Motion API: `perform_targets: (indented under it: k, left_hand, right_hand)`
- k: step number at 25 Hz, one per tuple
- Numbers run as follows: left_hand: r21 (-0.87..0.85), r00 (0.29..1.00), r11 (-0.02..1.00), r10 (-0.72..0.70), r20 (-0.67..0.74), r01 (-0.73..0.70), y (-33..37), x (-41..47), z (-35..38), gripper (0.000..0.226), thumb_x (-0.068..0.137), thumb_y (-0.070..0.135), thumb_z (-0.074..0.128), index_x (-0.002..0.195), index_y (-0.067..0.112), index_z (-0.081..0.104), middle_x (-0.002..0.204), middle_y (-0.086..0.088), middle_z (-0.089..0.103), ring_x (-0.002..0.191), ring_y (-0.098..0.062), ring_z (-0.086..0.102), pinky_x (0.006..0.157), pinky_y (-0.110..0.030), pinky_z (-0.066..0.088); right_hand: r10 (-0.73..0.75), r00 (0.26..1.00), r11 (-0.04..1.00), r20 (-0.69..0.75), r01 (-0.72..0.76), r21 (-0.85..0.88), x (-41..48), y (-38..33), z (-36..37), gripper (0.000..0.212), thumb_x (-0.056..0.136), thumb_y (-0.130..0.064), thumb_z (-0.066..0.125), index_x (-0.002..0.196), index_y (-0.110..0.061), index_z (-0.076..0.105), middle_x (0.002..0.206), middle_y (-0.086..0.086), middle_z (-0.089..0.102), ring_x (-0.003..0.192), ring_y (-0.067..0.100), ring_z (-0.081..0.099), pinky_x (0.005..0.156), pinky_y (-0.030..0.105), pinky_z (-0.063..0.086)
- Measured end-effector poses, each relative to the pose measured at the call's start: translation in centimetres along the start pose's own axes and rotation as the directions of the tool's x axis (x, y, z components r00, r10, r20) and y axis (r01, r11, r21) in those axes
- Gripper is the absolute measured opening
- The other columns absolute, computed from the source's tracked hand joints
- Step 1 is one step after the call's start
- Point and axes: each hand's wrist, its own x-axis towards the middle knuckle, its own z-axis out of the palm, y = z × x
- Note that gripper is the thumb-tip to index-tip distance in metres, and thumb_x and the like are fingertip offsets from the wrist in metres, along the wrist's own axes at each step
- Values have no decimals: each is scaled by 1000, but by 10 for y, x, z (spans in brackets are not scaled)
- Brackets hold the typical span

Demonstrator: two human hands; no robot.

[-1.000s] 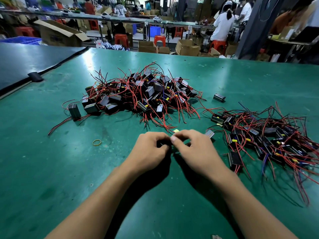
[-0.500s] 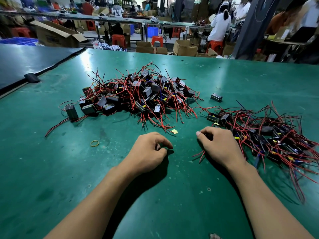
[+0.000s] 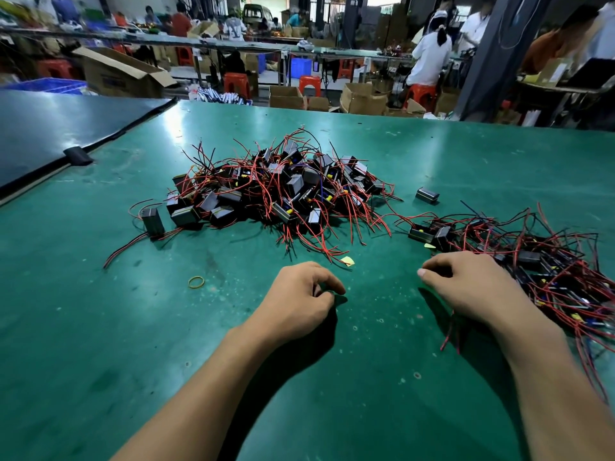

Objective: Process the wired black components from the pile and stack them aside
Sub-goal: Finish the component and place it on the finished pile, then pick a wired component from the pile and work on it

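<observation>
- We see two heaps of black parts with wires: a big pile [image 3: 283,194] in the middle and a flatter pile [image 3: 539,271] at the right.
- One black part [image 3: 427,195] lies alone between them.
- One rubber band [image 3: 196,281] lies at lower left.
- Our left hand [image 3: 299,301] curls its fingers to the thumb; we cannot tell if it pinches anything.
- Our right hand [image 3: 472,287] curls beside the flatter pile, with red wires [image 3: 447,337] poking out under it; its grip is hidden.

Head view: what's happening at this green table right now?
A person is working through wired black components. The unsorted pile sits mid-table; the set-aside stack lies right. The right hand rests at that stack's edge, red wires trailing beneath it. The left hand is curled nearby, nothing visible in its fingers.
</observation>
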Motion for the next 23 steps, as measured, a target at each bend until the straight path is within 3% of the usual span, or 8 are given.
perform_targets:
  k: [3,6,9,11,15,17,20,23]
  left_hand:
    - [-41,999,999,-32,-39,31,-3,3,2,22,84,5,61,89,18,77,83,6,69,69,2,57,67,-4,39]
    - [-116,989,990,-95,-113,82,-6,6,1,23,84,4,61,89,19,77,72,9,70,59,1,59,60,-5,43]
    - [-206,968,971,-163,-192,122,-11,11,-1,20,85,6,63,90,20,76,80,3,74,71,-12,68,70,-19,54]
    - [-291,949,944,-223,-222,153,-15,15,-3,21,85,4,63,89,20,76,81,4,75,74,-10,69,72,-22,55]
    - [-501,923,844,-328,-202,190,-18,18,-5,25,84,-3,60,81,17,74,71,-5,72,48,-8,61,52,-18,46]
    - [-556,920,808,-346,-183,194,-19,19,-5,25,83,-4,59,79,17,73,70,-10,71,44,-12,60,47,-19,45]
    - [-607,912,769,-372,-173,198,-22,23,-8,23,84,-5,59,79,14,72,73,-12,70,42,-17,59,45,-24,47]
    - [-615,906,761,-386,-175,206,-25,25,-8,24,84,-4,59,78,15,71,74,-11,70,42,-18,59,42,-21,43]
  right_hand:
    - [-16,990,999,-143,12,-35,-9,-28,13,24,92,-49,58,102,-31,72,101,-1,73,96,26,65,78,33,50]
    - [-146,960,989,-237,147,-15,-16,-58,29,26,94,-46,57,99,-26,72,98,-3,73,92,25,66,72,32,47]
    - [-211,949,974,-235,225,38,-13,-77,46,25,95,-45,56,99,-26,71,99,-5,71,92,24,65,73,33,48]
    - [-192,950,963,-244,231,138,-7,-87,56,22,94,-43,57,100,-27,71,99,-7,71,92,22,64,76,33,50]
    - [35,941,829,-336,160,535,41,-108,59,20,97,-28,55,89,-22,72,80,-4,70,78,18,62,68,27,45]
    - [132,954,772,-269,71,631,75,-118,57,22,96,-20,54,99,-17,76,86,1,73,83,23,64,75,31,52]
    - [74,993,769,-92,1,639,109,-133,63,31,90,-19,67,121,-16,72,102,5,72,94,26,66,92,36,52]
    - [7,990,850,-144,70,521,122,-143,62,49,83,-25,76,130,-28,64,97,0,71,91,23,67,80,30,52]
